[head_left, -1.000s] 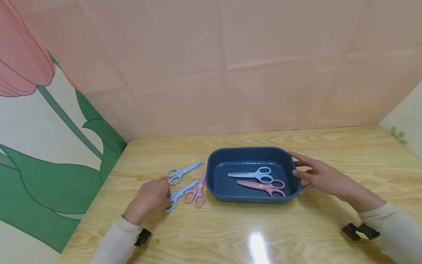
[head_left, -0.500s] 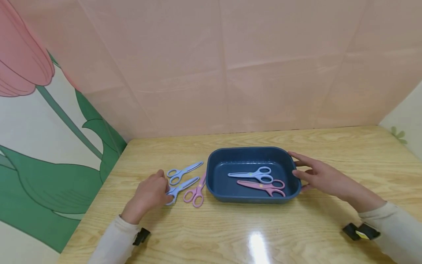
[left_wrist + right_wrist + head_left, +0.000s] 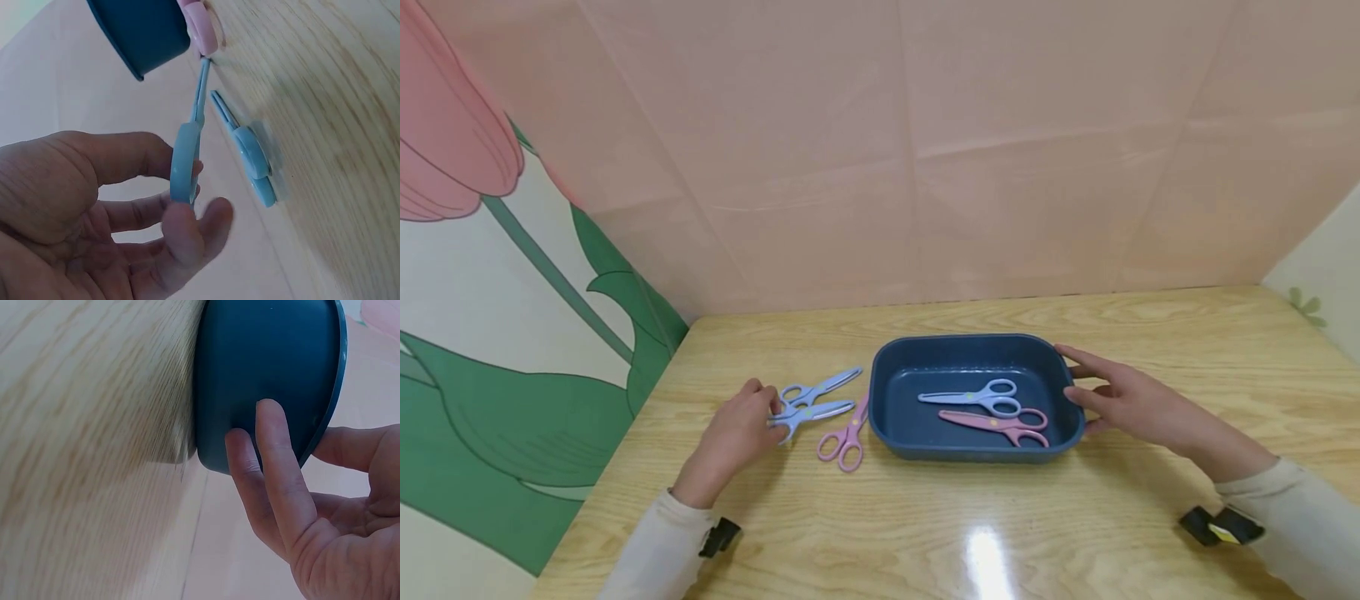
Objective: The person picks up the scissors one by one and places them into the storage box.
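Sleeved in cream cloth, the left arm (image 3: 655, 546) is slanting in from seven o'clock; the left grip (image 3: 737, 429), a bare hand, is pointing towards one o'clock, its fingers (image 3: 139, 215) curling inward into a pinch. The right arm (image 3: 1307, 512), in a matching sleeve, is slanting in from four o'clock; the right grip (image 3: 1135, 404), also bare, is pointing towards ten, its fingers (image 3: 279, 447) lying spread and nearly straight.

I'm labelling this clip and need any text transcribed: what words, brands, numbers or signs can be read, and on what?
None: no word, label, brand, number or sign is readable in any view.
Blue scissors in the tray: yellow pivot mark, too small to read.
Pink scissors in the tray: same.
Dark blue tray: no lettering I can make out.
Black wrist device: yellow patch, nothing legible.
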Motion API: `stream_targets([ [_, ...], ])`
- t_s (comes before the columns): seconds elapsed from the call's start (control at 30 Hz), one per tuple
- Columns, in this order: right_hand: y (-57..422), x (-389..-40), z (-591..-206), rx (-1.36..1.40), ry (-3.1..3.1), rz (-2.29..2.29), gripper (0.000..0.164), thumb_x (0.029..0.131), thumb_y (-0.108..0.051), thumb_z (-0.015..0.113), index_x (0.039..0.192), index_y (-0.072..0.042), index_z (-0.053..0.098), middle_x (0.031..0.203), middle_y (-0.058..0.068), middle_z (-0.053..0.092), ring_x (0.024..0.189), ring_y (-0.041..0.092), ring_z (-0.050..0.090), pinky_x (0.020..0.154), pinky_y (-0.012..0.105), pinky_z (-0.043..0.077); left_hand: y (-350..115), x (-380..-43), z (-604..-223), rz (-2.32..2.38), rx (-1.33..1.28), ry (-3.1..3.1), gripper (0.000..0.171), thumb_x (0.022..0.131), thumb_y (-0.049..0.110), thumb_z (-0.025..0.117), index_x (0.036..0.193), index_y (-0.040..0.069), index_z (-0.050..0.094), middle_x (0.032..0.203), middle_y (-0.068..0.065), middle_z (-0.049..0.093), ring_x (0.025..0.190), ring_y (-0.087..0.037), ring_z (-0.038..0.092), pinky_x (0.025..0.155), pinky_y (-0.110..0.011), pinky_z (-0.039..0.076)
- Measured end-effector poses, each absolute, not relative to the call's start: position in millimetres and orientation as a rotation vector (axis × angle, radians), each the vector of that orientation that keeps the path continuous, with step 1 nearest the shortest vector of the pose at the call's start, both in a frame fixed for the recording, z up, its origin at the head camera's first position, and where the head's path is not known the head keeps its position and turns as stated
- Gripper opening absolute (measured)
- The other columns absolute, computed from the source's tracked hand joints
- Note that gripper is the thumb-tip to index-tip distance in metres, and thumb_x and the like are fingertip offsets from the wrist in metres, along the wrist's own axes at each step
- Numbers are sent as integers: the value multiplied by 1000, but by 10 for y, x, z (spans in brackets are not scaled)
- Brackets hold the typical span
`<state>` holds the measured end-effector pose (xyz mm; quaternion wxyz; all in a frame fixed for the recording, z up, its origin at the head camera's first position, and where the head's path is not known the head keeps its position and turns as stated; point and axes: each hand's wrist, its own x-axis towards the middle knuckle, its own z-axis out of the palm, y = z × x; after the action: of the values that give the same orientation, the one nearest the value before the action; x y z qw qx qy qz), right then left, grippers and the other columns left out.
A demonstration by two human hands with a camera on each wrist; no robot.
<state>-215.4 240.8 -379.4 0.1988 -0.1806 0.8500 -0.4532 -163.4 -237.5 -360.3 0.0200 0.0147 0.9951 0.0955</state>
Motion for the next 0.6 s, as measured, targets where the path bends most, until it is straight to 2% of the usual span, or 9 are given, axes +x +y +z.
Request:
stream_targets([
  [0.6, 2401, -2145, -3779, -534, 2368, -1281, 74, 104, -22, 52, 161, -9, 8, 148, 44, 28, 115, 44, 62, 76, 35, 62, -2373, -1678, -3608, 362, 43, 3109, 20, 81, 9, 77, 96, 5, 65, 94, -9, 59, 76, -19, 52, 67, -33, 47],
])
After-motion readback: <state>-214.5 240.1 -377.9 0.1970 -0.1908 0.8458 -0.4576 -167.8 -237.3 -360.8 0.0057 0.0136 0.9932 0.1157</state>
